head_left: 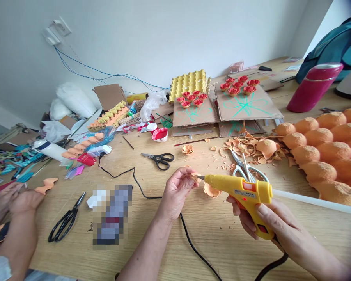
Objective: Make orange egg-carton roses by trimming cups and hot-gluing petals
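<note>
My right hand (269,222) is wrapped round the handle of a yellow hot glue gun (236,185), which has a long white glue stick (316,201) out of its back. My left hand (177,191) pinches a small piece of orange egg carton (195,177), and the gun's nozzle meets or nearly meets that piece. Just below the nozzle, an orange petal-edged carton cup (212,190) lies on the table. Farther back sits a layered carton flower (188,149).
Orange egg trays (321,156), carton scraps (242,148) and white-handled scissors (238,160) lie right. Cardboard sheets (245,103) bear red flowers. Black scissors (160,158), more scissors (67,218) and the gun's cord (193,242) lie nearer. Another person's hands (20,195) are at left.
</note>
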A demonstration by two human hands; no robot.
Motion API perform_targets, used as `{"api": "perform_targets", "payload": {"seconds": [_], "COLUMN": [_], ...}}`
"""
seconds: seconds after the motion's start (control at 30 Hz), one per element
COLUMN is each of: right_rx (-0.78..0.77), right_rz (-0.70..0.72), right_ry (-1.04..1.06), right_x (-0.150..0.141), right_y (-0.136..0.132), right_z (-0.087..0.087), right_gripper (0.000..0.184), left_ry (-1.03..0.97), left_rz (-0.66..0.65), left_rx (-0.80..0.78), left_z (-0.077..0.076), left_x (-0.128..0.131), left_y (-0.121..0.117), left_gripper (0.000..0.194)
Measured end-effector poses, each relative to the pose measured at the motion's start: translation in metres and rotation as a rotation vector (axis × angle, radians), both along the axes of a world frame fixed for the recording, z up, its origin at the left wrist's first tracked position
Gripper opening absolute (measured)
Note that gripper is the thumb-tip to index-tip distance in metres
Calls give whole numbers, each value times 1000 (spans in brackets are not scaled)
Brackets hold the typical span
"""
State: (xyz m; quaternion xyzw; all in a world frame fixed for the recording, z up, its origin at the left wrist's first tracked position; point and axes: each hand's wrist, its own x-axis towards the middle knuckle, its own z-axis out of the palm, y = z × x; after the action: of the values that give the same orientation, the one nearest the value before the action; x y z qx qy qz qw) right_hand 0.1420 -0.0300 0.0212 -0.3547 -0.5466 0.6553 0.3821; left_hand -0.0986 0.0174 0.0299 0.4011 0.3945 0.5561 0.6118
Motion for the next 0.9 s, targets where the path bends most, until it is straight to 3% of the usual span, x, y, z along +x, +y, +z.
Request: {"api": "perform_targets", "payload": {"seconds": [0.3,0.7,0.9], "right_rx": [14,-8,-12], "right_rz": [5,-31,-35], "right_ry": [-63,18,32], "right_x": [0,3,4], "right_y": [0,-1,1], "right_z": [9,-3,-6], "right_gripper": [47,43,41], "left_ry": [-41,-4,-81], "left_rz": [23,-40,-45], "left_rx": [-14,-10,-28], "left_z": [2,-1,-2], "left_x": [0,-3,-4], "left_y": [1,-1,-1], "left_gripper": [25,26,25]}}
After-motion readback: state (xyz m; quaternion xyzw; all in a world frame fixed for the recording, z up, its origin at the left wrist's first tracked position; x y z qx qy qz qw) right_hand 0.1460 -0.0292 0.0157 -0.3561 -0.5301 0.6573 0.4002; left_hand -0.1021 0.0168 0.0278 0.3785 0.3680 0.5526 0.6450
